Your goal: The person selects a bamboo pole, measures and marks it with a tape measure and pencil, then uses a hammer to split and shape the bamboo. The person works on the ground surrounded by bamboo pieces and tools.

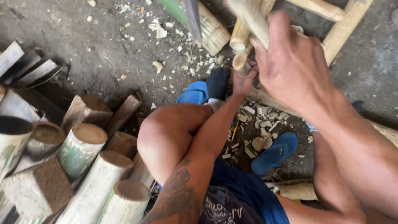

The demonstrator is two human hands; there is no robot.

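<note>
Gripping bamboo stub (pixel 241 63); blade (pixel 193 17) raised

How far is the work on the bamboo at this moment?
Done: many chips lie on the ground by the blue sandal, so much cutting has happened. In hand: the left hand steadies a short bamboo piece; the right hand grips a handle above it. Left: uncut bamboo sections wait, stacked.

The left hand (pixel 243 81) steadies a bamboo stub (pixel 241 63); the right hand (pixel 292 66) grips a bamboo stick (pixel 250 16).
</note>
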